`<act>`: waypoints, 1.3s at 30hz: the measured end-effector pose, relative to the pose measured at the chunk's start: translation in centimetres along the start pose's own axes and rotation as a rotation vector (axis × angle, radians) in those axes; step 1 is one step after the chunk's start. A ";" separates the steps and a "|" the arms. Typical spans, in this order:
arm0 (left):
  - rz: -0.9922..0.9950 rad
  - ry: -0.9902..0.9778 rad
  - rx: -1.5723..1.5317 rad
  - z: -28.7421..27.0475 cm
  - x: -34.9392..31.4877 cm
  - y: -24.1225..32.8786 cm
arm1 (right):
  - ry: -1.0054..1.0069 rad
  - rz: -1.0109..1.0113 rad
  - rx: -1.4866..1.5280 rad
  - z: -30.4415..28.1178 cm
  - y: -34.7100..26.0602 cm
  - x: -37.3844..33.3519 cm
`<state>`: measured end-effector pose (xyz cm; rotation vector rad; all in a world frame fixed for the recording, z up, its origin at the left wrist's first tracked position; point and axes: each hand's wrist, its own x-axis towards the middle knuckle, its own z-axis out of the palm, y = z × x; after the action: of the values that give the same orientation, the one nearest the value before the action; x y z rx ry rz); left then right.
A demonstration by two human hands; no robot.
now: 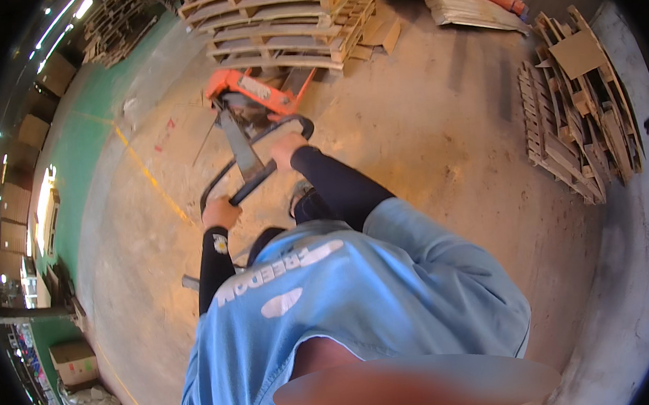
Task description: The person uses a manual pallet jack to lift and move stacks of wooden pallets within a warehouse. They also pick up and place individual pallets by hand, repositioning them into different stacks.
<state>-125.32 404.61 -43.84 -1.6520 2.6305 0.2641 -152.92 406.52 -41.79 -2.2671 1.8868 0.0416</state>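
Both my hands are on the black loop handle point(254, 182) of an orange pallet jack point(256, 90). My left hand point(221, 213) wraps round the handle's near left end. Farther off, my right hand point(288, 149) is closed round its right side. A grey steel shaft point(239, 144) runs from the handle to the jack's orange body. The jack's far end meets a stack of wooden pallets point(267, 26); where its forks lie under the stack is hidden. Black sleeves cover my forearms.
More wooden pallets point(570, 110) lean by the right wall, with cardboard point(579, 54) on them. A corrugated sheet point(468, 0) lies at the far right. Yellow floor lines point(150, 177) and a green strip point(94, 143) run along the left. A cardboard box point(74, 363) stands lower left.
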 end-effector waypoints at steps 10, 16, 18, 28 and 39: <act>-0.053 -0.073 -0.067 -13.6 -4.9 8.5 | -0.164 -0.233 0.011 -15.3 3.1 -6.0; -0.134 0.243 -0.079 -27.9 6.9 9.8 | -0.101 -0.265 0.030 -31.2 11.0 5.8; -0.092 0.437 -0.091 -31.7 12.4 9.5 | 0.012 -0.136 0.025 -34.9 12.3 10.3; -0.284 -0.227 -0.497 -31.8 13.1 4.3 | -0.231 -0.239 0.079 -33.9 9.0 12.4; -0.322 -0.699 -0.430 -11.6 -7.3 17.7 | -0.366 -0.249 -0.003 -13.1 10.0 -12.6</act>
<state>-137.15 416.81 -29.28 -1.6342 1.8422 1.2014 -166.37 414.87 -28.46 -2.2876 1.4164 0.3937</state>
